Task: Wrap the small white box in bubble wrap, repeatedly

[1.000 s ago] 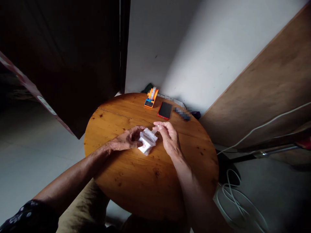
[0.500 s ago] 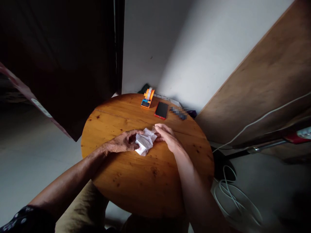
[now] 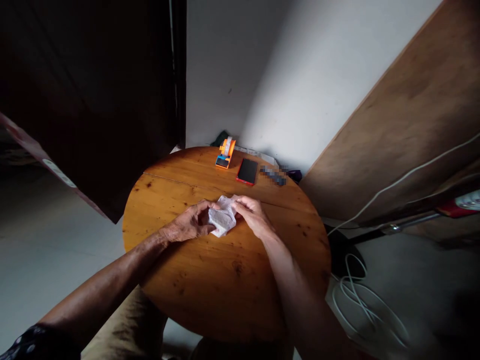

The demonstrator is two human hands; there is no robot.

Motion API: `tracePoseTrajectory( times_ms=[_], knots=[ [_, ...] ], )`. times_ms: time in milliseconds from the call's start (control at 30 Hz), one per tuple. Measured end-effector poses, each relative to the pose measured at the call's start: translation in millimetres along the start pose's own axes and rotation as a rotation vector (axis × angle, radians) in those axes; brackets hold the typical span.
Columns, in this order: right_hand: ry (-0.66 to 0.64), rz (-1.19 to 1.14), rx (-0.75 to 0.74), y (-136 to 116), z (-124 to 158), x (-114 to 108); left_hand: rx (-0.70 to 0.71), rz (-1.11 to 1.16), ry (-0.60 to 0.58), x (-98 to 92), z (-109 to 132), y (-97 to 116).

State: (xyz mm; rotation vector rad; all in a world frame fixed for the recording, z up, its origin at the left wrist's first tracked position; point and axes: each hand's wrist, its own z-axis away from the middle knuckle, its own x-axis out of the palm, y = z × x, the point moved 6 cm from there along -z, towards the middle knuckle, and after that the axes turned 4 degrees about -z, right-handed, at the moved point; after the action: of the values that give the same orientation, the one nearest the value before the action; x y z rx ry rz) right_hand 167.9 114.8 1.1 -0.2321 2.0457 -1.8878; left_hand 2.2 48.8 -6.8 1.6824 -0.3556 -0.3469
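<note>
A small packet in white, crinkled bubble wrap point(image 3: 222, 220) is between my hands, over the middle of the round wooden table point(image 3: 236, 280). My left hand point(image 3: 191, 220) grips its left side, thumb at the near edge and fingers at the far edge. With thumb and fingertips, my right hand point(image 3: 252, 212) pinches the wrap's upper right edge. What lies inside the wrap is hidden.
Toward the back of the table stand an orange tape dispenser point(image 3: 225, 152) and a phone with a red edge point(image 3: 247, 171). Beside the phone lies a blurred dark item point(image 3: 273, 175). A wall rises behind. White cable point(image 3: 352, 285) coils on the floor at right.
My right hand has moved left and closed onto the wrap's edge; its fingers were looser before. The packet has turned slightly in my left hand's grip.
</note>
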Motion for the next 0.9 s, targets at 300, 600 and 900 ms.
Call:
tracePoseTrajectory(
  times_ms=[300,600,900],
  knots=[
    [0.299,-0.062,-0.092,-3.0,-3.3,-14.2,0.032,-0.133,-0.014,-6.5,4.5,11.9],
    [0.508,0.260,-0.176,-13.3,0.7,-39.9,-0.183,0.044,0.064,-12.2,-4.7,-21.8],
    [0.070,0.686,-0.070,-31.6,22.9,24.6,-0.120,0.161,0.074,-9.8,-6.1,-16.7]
  ],
)
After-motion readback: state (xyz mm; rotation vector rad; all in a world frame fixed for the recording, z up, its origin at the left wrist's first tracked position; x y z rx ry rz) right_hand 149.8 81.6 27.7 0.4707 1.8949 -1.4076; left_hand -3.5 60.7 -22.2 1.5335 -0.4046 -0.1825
